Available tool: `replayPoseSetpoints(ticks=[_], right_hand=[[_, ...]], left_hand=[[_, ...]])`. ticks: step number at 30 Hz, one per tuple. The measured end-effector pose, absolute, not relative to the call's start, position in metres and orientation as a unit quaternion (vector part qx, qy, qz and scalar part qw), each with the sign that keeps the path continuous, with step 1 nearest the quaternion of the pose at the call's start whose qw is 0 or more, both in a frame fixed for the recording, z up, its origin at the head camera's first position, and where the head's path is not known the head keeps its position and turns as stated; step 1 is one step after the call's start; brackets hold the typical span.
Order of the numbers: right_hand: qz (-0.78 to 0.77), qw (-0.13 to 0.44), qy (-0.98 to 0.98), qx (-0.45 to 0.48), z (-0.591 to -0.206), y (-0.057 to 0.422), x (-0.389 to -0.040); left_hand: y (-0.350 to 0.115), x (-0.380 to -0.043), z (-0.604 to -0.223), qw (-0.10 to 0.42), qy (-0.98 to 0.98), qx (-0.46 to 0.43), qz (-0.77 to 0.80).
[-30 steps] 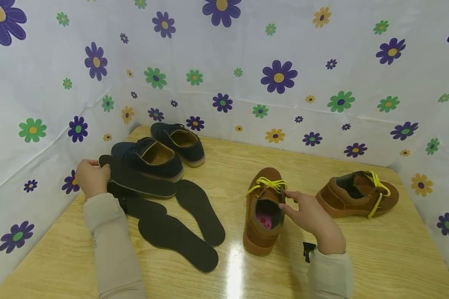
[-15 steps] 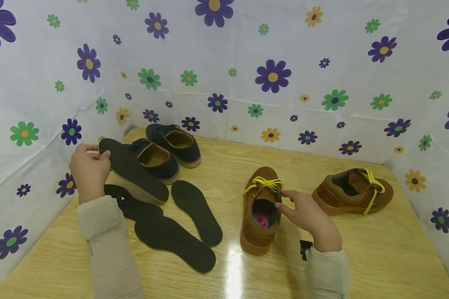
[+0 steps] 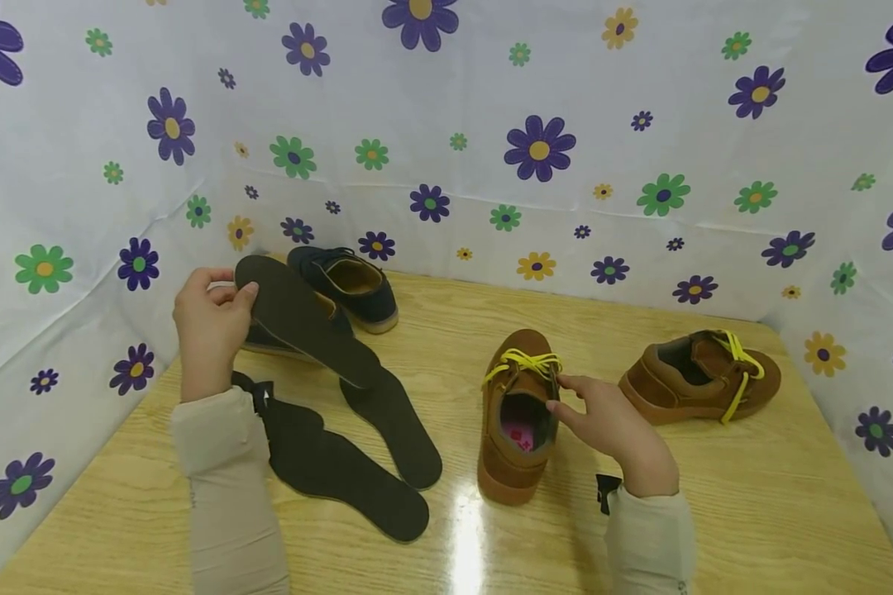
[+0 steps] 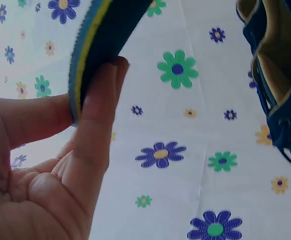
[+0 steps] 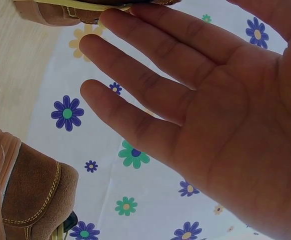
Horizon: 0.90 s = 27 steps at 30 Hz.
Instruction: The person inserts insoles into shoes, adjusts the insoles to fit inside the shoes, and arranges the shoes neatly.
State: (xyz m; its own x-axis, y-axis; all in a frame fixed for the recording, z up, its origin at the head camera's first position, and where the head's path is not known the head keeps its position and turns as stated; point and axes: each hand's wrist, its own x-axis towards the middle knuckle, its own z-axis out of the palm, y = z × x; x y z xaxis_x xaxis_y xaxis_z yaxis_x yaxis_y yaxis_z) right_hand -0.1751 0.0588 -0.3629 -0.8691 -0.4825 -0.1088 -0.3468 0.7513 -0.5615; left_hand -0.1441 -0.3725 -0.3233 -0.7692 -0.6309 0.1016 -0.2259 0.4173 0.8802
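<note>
My left hand [image 3: 212, 326] pinches one end of a dark insole [image 3: 305, 318] between thumb and fingers, raised and slanting over the navy shoes. Its layered blue and yellow edge shows in the left wrist view [image 4: 88, 45]. Several more dark insoles [image 3: 353, 479] lie overlapping on the table below. My right hand [image 3: 621, 426] has its fingers extended, with the fingertips and thumb at the right side of a brown shoe [image 3: 509, 475] with yellow laces. Something pink shows inside that shoe. The palm and straight fingers fill much of the right wrist view.
Another brown shoe [image 3: 662, 397] with yellow laces stands to the right, toe pointing right. At the back left stand two navy shoes, the nearer one [image 3: 260, 339] partly hidden by the raised insole. A flowered white cloth [image 3: 476, 83] walls the wooden table [image 3: 752, 512].
My left hand has lifted the insole from over the pile, then shifted right, turning it steeper across the navy shoes. My right hand stays at the brown shoe. The view has shifted slightly.
</note>
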Motion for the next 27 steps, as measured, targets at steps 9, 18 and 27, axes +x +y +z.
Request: replayPoseSetpoints(ticks=[9,18,27], right_hand=[[-0.271,0.126,0.928,-0.222,-0.362,0.059,-0.176],[-0.272,0.122,0.928,-0.225,-0.362,0.06,-0.176],[-0.278,0.12,0.927,-0.223,-0.362,0.061,-0.175]], left_hand=[[-0.357,-0.15,-0.32,0.26,-0.728,0.224,-0.593],[-0.333,-0.162,-0.324,0.264,-0.677,0.144,-0.671],[-0.307,-0.169,-0.328,0.242,-0.656,0.094,-0.709]])
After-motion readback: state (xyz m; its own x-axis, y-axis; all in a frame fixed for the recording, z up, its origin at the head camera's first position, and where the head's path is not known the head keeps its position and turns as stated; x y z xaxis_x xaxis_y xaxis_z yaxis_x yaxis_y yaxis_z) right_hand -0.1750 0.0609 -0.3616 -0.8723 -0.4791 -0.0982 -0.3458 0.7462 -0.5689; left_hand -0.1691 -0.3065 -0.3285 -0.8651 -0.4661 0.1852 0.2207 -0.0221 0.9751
